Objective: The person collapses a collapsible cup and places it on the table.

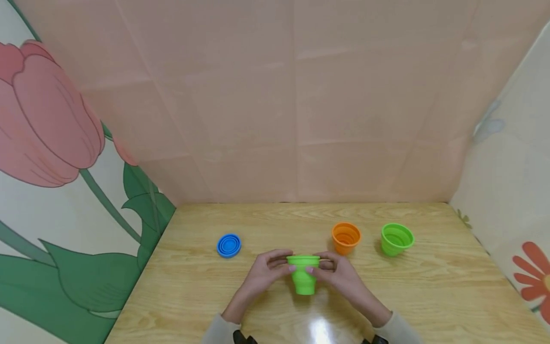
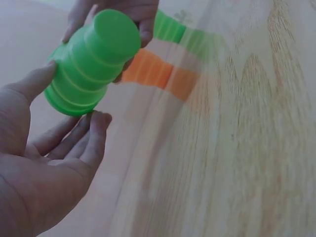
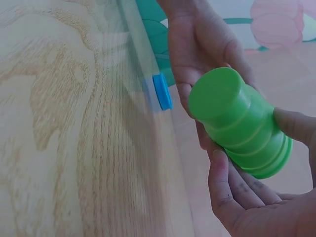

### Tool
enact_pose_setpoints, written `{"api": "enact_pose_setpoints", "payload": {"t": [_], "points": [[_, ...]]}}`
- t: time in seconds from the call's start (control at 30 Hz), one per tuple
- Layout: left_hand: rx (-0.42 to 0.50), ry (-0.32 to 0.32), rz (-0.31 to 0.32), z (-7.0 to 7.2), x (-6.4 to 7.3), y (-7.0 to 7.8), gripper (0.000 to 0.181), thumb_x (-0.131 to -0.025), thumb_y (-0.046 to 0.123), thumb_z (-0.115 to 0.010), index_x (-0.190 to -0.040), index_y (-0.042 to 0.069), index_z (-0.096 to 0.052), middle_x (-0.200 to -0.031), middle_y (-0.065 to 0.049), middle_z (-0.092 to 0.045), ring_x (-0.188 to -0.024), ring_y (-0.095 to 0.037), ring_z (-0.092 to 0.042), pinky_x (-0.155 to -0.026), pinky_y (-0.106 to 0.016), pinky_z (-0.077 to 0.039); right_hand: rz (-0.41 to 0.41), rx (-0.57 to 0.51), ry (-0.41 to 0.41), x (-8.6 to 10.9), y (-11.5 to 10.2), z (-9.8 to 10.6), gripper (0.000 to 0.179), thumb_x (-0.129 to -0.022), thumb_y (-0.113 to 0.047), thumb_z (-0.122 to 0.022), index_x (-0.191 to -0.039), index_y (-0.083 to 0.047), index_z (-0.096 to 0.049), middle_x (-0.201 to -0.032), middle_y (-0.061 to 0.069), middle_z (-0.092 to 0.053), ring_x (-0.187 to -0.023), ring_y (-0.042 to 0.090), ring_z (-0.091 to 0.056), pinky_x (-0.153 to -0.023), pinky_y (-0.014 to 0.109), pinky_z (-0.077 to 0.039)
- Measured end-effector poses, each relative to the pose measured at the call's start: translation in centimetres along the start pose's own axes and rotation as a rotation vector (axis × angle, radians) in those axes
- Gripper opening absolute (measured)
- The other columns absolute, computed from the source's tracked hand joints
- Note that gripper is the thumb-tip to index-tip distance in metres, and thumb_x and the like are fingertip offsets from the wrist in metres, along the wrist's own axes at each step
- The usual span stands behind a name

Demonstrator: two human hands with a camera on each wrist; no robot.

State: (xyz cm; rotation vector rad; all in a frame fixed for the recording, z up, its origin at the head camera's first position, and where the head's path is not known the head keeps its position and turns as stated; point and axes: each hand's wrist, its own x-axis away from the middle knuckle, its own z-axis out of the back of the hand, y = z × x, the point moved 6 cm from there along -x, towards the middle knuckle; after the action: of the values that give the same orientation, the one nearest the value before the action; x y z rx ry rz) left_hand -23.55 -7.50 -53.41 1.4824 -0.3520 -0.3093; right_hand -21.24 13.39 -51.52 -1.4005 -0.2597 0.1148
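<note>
A green collapsible cup [image 1: 304, 277], stretched to its full stepped height, is held upright above the table between both hands. My left hand [image 1: 271, 271] pinches its rim and upper side from the left, thumb in front and fingers behind. From the right, my right hand [image 1: 339, 277] pinches it in the same way. The wrist views show the cup's ringed wall and flat base, with the left thumb [image 2: 42, 79] against the wall. In the right wrist view the right thumb [image 3: 294, 123] presses the cup's side. The inside of this cup is hidden.
On the wooden table [image 1: 172, 286], a flattened blue collapsible cup [image 1: 228, 245] lies left of the hands. An orange collapsible cup [image 1: 345, 238] stands behind the right hand, and another green cup [image 1: 396, 239] stands farther right. A pink sheet [image 1: 296, 119] hangs behind the table.
</note>
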Motion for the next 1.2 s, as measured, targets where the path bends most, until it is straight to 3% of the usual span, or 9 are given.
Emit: {"api": "enact_pose_setpoints", "payload": {"t": [0.13,0.33,0.5,0.73,1.07,1.2], "points": [[0.013,0.002,-0.007,-0.1,-0.1,-0.1,0.056,-0.097,0.029,-0.078,-0.143,0.001,-0.062,-0.142,-0.016,-0.067,-0.133,-0.031,-0.066,-0.106,-0.032,-0.060,0.000,-0.018,-0.010,-0.1,0.1,-0.1,0.064,-0.094,-0.025,-0.080,-0.141,0.009,-0.054,-0.127,0.028,-0.072,-0.106,0.025,-0.075,-0.089,0.039,-0.067],[-0.008,0.029,-0.010,0.1,-0.1,-0.3,0.049,-0.096,0.030,-0.079,-0.136,0.006,-0.068,-0.136,-0.017,-0.071,-0.126,-0.030,-0.070,-0.101,-0.030,-0.062,-0.001,0.020,-0.043,0.0,0.4,-0.1,0.068,-0.097,-0.029,-0.077,-0.145,0.011,-0.050,-0.127,0.027,-0.072,-0.108,0.026,-0.075,-0.090,0.038,-0.066],[-0.016,0.067,0.007,0.5,-0.1,-0.5,0.048,-0.093,0.032,-0.082,-0.132,0.007,-0.071,-0.129,-0.017,-0.075,-0.118,-0.028,-0.074,-0.098,-0.032,-0.064,0.066,0.098,-0.096,-0.2,0.3,0.1,0.063,-0.099,-0.028,-0.073,-0.142,0.012,-0.052,-0.129,0.028,-0.070,-0.109,0.029,-0.075,-0.089,0.035,-0.067],[-0.006,0.111,0.033,0.8,-0.1,-0.8,0.043,-0.092,0.029,-0.082,-0.126,0.004,-0.073,-0.122,-0.017,-0.077,-0.112,-0.025,-0.076,-0.098,-0.033,-0.064,0.159,0.208,-0.046,-0.3,-0.6,0.6,0.059,-0.097,-0.032,-0.076,-0.142,0.002,-0.059,-0.138,0.026,-0.067,-0.122,0.038,-0.070,-0.096,0.031,-0.064],[0.108,0.118,0.104,0.3,-0.2,-1.2,0.041,-0.095,0.031,-0.080,-0.122,0.000,-0.075,-0.113,-0.018,-0.080,-0.099,-0.020,-0.079,-0.097,-0.043,-0.065,0.209,0.159,-0.035,-0.3,-1.3,1.3,0.048,-0.097,-0.023,-0.076,-0.137,0.001,-0.064,-0.133,0.022,-0.071,-0.119,0.034,-0.072,-0.097,0.019,-0.059],[0.150,0.117,0.118,0.1,-0.3,-1.4,0.041,-0.096,0.028,-0.079,-0.122,-0.003,-0.074,-0.113,-0.021,-0.079,-0.098,-0.023,-0.080,-0.093,-0.041,-0.066,0.188,0.143,-0.031,-0.4,-1.0,1.5,0.043,-0.097,-0.023,-0.076,-0.133,-0.003,-0.067,-0.126,0.020,-0.074,-0.112,0.025,-0.074,-0.093,0.018,-0.060]]}}
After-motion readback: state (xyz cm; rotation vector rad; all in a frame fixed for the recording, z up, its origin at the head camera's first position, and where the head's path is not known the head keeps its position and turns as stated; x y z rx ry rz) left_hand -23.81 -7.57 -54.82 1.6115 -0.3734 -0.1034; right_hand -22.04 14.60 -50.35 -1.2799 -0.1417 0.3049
